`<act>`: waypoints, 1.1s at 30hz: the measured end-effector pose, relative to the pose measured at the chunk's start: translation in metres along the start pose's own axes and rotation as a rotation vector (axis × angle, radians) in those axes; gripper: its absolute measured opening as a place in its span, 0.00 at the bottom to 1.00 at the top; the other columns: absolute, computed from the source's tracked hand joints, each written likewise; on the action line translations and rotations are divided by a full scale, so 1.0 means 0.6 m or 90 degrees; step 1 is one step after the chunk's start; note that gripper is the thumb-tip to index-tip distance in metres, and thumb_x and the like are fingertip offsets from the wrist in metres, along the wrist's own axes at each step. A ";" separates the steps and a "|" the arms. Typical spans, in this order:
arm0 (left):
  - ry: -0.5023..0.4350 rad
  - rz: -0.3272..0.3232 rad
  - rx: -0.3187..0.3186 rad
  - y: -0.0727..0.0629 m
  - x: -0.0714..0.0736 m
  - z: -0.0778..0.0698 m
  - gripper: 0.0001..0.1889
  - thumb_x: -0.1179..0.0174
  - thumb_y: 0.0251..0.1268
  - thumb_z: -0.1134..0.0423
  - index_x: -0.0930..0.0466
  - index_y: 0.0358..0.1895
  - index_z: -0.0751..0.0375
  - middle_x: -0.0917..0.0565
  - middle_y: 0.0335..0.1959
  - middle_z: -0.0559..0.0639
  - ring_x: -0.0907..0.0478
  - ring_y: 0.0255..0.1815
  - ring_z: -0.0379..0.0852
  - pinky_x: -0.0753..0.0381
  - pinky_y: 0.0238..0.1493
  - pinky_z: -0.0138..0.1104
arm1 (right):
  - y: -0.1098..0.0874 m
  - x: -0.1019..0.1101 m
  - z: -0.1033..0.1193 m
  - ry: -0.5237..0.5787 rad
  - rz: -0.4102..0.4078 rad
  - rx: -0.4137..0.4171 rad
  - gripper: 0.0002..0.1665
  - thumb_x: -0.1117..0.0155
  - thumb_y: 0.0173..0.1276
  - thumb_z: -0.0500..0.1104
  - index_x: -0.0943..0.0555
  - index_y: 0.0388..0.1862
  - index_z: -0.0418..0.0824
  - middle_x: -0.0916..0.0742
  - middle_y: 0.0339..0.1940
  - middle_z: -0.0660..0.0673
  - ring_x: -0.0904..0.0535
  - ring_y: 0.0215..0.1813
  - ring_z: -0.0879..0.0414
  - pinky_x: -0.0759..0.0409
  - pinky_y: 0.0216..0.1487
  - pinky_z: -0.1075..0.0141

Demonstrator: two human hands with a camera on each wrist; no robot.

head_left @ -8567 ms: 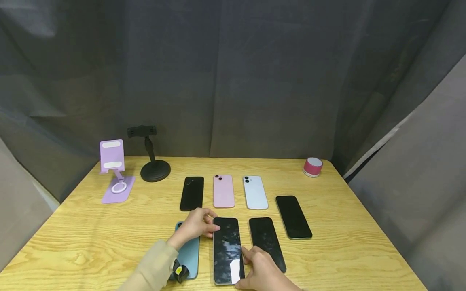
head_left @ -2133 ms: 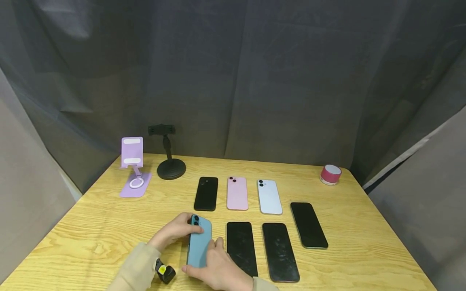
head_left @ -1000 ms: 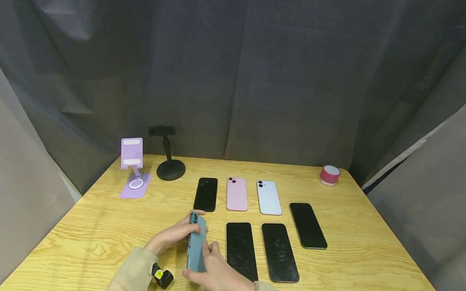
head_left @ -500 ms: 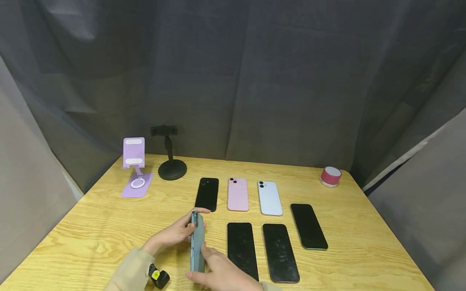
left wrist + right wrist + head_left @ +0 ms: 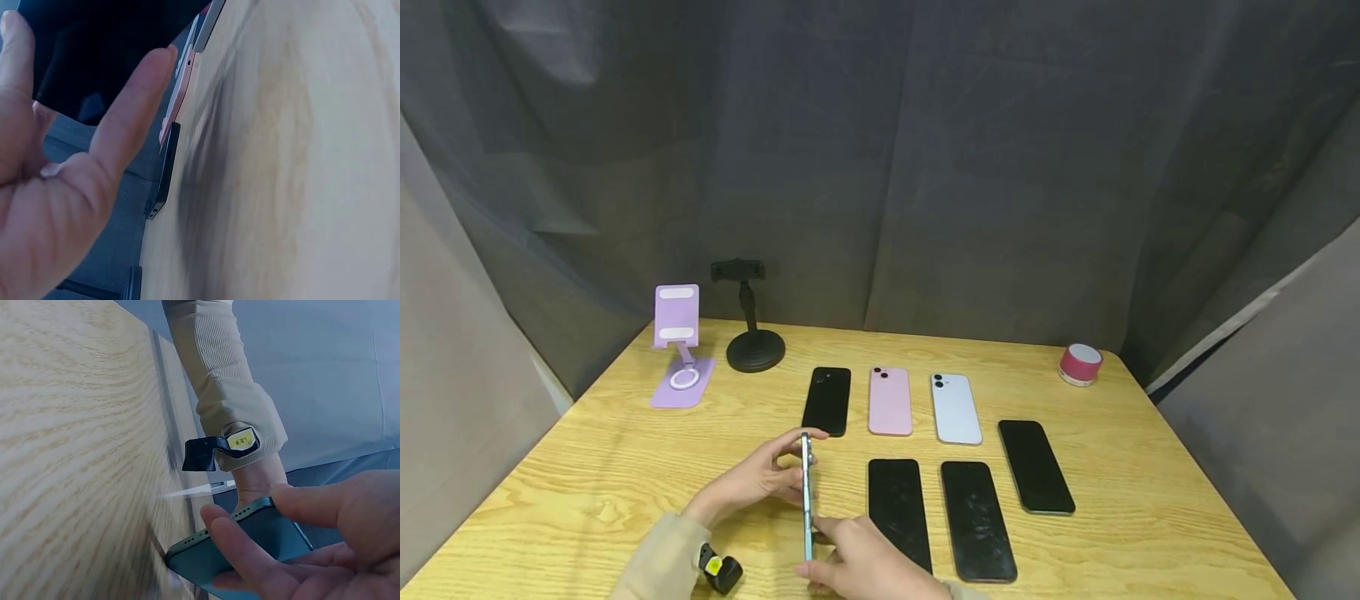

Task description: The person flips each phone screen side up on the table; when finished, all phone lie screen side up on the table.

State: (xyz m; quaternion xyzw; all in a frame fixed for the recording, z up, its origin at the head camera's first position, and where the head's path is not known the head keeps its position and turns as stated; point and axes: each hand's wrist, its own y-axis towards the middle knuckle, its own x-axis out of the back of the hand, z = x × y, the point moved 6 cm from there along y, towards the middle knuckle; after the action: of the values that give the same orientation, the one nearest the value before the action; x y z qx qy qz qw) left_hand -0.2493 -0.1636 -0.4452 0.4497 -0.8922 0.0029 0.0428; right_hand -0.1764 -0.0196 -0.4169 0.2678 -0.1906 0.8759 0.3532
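Both hands hold a teal phone (image 5: 807, 500), turned nearly edge-on in the head view. My left hand (image 5: 756, 479) grips its far end, a finger stretched along the top. At the near end my right hand (image 5: 872, 562) pinches it between thumb and fingers. Its dark screen (image 5: 94, 56) faces the left palm in the left wrist view; the right wrist view shows its teal back (image 5: 269, 534) and port end. Just right of the right hand lies a phone with a black screen (image 5: 897, 508), and beyond it a second dark-screened phone (image 5: 977, 521).
Behind lie a black phone (image 5: 827, 401), a pink phone (image 5: 890, 402) and a white phone (image 5: 956, 408), backs up. Another screen-up phone (image 5: 1036, 467) is at right. A purple stand (image 5: 676, 317), a black stand (image 5: 756, 350) and a pink cylinder (image 5: 1081, 365) stand near the back edge.
Earlier the hands were on the middle black-screened phone, and the teal phone lay back-up on the table. Since then they have taken hold of the teal phone and turned it up on edge.
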 end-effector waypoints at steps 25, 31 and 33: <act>0.194 -0.243 0.068 -0.011 0.039 -0.001 0.27 0.31 0.57 0.60 0.24 0.61 0.60 0.26 0.42 0.63 0.25 0.14 0.42 0.19 0.16 0.39 | 0.012 -0.009 -0.047 0.125 -0.034 -0.062 0.17 0.32 0.60 0.32 0.24 0.46 0.26 0.16 0.18 0.47 0.18 0.23 0.59 0.26 0.26 0.76; 0.243 -0.277 0.079 -0.007 0.037 -0.001 0.28 0.29 0.53 0.60 0.24 0.57 0.63 0.22 0.38 0.60 0.25 0.12 0.41 0.20 0.15 0.37 | 0.016 -0.009 -0.054 0.091 -0.033 -0.065 0.10 0.30 0.58 0.35 0.18 0.20 0.34 0.15 0.16 0.47 0.27 0.28 0.68 0.34 0.24 0.74; 0.252 -0.288 0.087 -0.007 0.038 -0.001 0.27 0.29 0.52 0.60 0.24 0.57 0.64 0.21 0.38 0.59 0.25 0.12 0.41 0.20 0.15 0.37 | 0.017 -0.008 -0.054 0.091 -0.037 -0.067 0.11 0.29 0.58 0.36 0.18 0.18 0.34 0.15 0.17 0.48 0.26 0.30 0.69 0.32 0.26 0.74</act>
State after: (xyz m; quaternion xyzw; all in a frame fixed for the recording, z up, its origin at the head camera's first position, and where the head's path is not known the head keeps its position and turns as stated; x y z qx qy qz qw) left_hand -0.2595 -0.1843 -0.4432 0.6296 -0.7412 0.1407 0.1853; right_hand -0.1915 -0.0118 -0.4470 0.1914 -0.2032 0.8707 0.4049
